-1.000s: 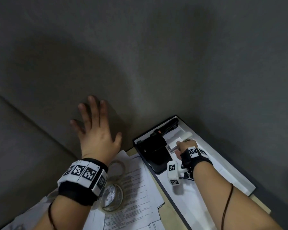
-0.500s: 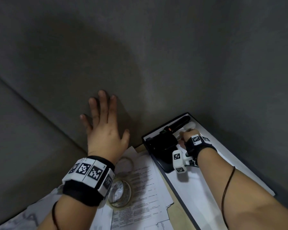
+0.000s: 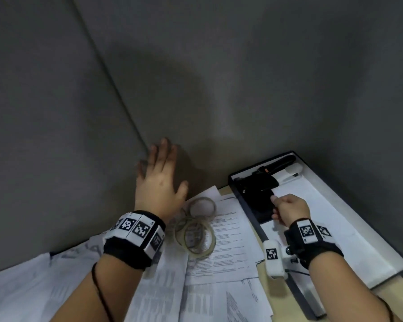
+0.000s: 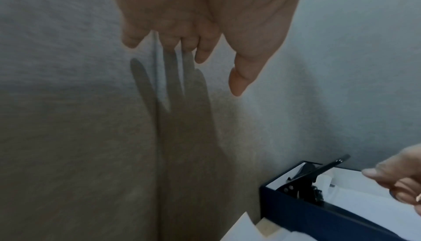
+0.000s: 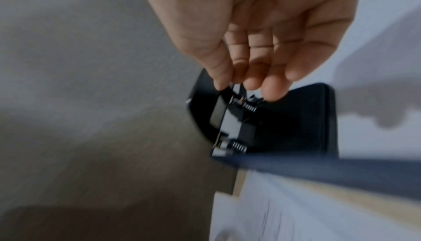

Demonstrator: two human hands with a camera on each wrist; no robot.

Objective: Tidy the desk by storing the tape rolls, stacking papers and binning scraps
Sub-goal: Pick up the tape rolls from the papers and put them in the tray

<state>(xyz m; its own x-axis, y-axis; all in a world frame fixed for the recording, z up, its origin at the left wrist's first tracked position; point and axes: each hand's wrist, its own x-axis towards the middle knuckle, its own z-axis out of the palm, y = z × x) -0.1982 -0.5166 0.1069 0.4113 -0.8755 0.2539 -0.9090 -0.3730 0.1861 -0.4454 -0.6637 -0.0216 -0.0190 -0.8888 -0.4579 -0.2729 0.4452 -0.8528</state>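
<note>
Clear tape rolls lie on the spread printed papers [image 3: 226, 247]: a smaller roll [image 3: 201, 206] and a larger one [image 3: 199, 239], just right of my left wrist. My left hand [image 3: 159, 180] [image 4: 193, 46] is raised before the grey partition with straight fingers and holds nothing. My right hand [image 3: 286, 208] [image 5: 250, 82] hovers inside the dark-rimmed box [image 3: 300, 296] with loosely curled, empty fingers, its tips just over a black hole punch [image 3: 258, 189] [image 5: 284, 124]. A white stick-like item [image 3: 293, 169] lies at the box's far end.
Grey partition walls [image 3: 219, 77] close off the desk at the back and left, meeting in a seam [image 3: 116, 94]. The box sits in the right corner with white sheets inside. A strip of bare wooden desk [image 3: 265, 291] shows between papers and box.
My right hand has drawn back toward me from the box's far end, and the white item it held now lies there. The left hand stays raised with fingers spread.
</note>
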